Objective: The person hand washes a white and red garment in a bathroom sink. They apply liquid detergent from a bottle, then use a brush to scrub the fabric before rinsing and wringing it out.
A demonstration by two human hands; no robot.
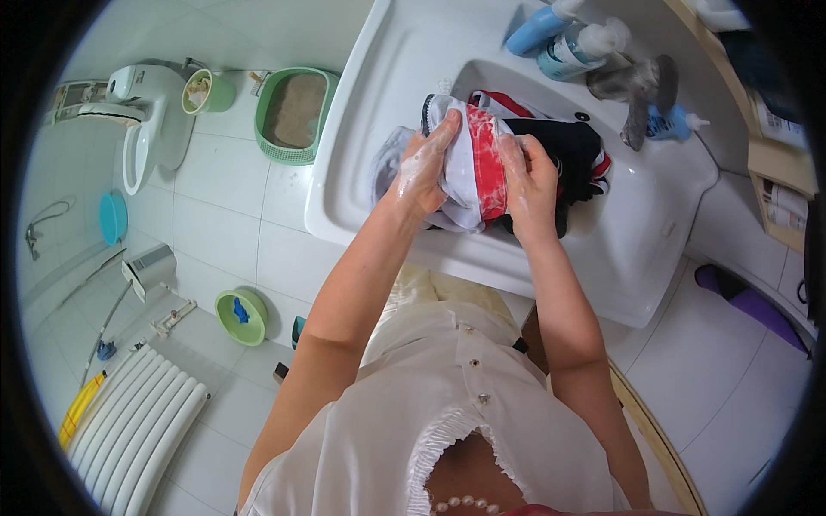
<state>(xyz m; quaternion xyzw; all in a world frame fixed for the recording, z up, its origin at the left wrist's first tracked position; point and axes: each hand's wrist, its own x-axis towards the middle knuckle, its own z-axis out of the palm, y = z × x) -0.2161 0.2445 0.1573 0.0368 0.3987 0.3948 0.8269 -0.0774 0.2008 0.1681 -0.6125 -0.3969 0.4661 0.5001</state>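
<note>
Over the basin of a white ceramic sink (352, 129), both hands grip a wet garment. My left hand (423, 164), with suds on its wrist and thumb, holds the white part of the garment (459, 174) with its thumb on top. My right hand (532, 180) has its fingers curled on the edge of the garment's red band (487, 161), which is covered in foam. A dark zipper shows at the white fabric's upper left edge. Beneath and to the right, a black garment (568, 145) with red and white trim lies in the basin. Pale grey cloth bunches at the left.
Behind the basin stand a metal faucet (635, 97), a pump bottle (574, 55), a blue bottle (539, 29) and another blue bottle (671, 122). On the floor at left are a green litter tray (326, 109), a green bin (222, 93) and a green basin (255, 319).
</note>
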